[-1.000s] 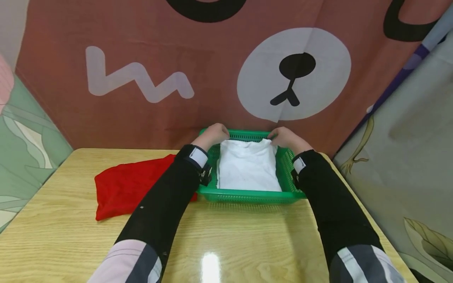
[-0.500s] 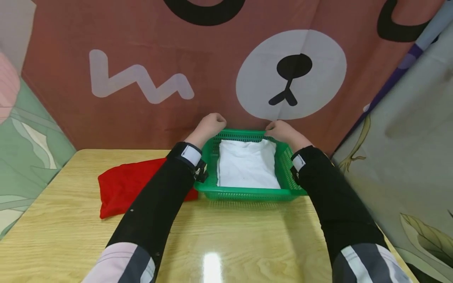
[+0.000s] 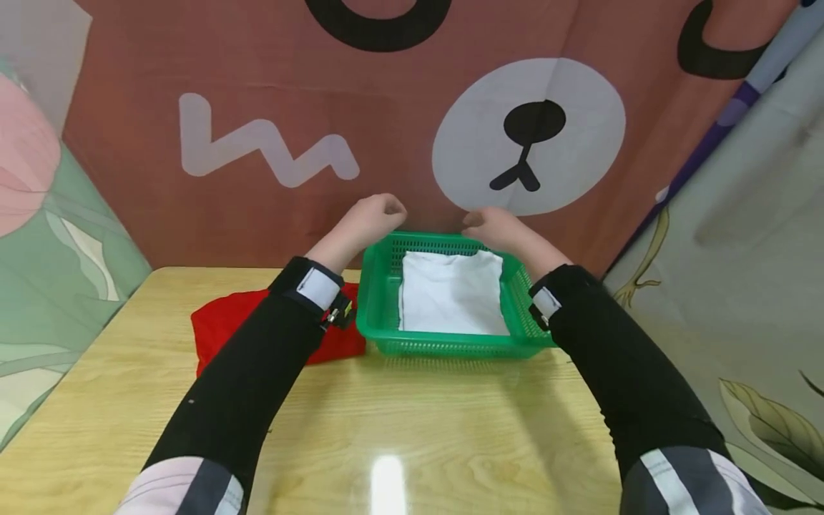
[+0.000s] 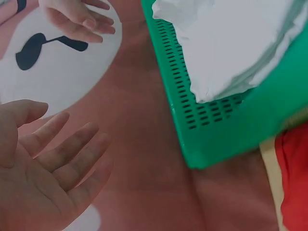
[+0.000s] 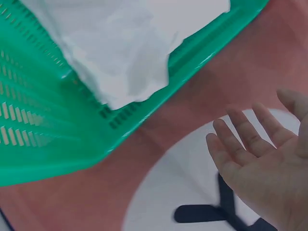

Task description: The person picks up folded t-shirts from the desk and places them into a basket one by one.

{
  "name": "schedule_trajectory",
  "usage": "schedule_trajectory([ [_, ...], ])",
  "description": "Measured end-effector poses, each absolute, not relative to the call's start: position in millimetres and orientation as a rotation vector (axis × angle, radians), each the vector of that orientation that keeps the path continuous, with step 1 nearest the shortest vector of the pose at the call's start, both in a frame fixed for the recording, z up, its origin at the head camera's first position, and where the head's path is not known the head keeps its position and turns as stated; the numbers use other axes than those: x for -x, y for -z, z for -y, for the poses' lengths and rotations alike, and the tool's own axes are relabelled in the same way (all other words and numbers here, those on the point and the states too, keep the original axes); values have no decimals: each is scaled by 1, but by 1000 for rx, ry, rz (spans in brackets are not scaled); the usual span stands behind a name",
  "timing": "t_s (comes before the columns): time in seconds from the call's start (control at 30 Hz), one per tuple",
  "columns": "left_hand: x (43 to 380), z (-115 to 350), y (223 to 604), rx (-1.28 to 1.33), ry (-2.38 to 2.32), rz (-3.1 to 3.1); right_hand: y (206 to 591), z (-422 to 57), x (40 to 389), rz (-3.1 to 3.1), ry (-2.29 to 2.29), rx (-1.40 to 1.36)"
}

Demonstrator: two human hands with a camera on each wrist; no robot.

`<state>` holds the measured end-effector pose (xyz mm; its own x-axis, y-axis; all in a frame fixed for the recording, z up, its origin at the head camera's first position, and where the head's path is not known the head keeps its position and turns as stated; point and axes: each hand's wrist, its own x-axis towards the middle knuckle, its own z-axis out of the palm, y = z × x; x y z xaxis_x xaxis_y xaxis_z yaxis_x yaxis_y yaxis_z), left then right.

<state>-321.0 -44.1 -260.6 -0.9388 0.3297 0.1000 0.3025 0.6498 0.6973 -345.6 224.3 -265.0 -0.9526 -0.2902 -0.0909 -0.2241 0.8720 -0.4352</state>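
A folded white cloth (image 3: pixel 453 293) lies flat inside a green plastic basket (image 3: pixel 450 346) with slotted walls. My left hand (image 3: pixel 375 217) is above the basket's far left corner, touching nothing; in the left wrist view its fingers (image 4: pixel 72 154) are loosely bent and hold nothing. Above the far rim, toward the right, is my right hand (image 3: pixel 497 227). The right wrist view shows that hand's palm bare and its fingers (image 5: pixel 248 134) relaxed, apart from both cloth and basket. Left of the basket lies a red cloth (image 3: pixel 341 343), partly hidden behind my left forearm.
The basket and red cloth rest on a light wooden table (image 3: pixel 386 415). Close behind the table's far edge hangs a brown curtain (image 3: pixel 277 222) with a bear face. A pale printed curtain (image 3: pixel 727 286) hangs along the right side.
Both hands have risen from beside the white cloth to above the basket's far rim. The left forearm has shifted left, over more of the red cloth. The white cloth stays in the basket.
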Motion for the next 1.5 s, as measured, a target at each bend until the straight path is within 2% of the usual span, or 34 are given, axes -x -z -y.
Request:
schedule_trajectory([
  [0.73, 261, 108, 262, -569, -921, -3017, 263, -135, 285, -2966, 240, 901],
  [1.17, 240, 140, 279, -475, -691, -3139, 288, -106, 270, -3022, 67, 1209],
  [1.5, 224, 168, 304, -465, -527, -3184, 315, -73, 256, -2869, -10, 1301],
])
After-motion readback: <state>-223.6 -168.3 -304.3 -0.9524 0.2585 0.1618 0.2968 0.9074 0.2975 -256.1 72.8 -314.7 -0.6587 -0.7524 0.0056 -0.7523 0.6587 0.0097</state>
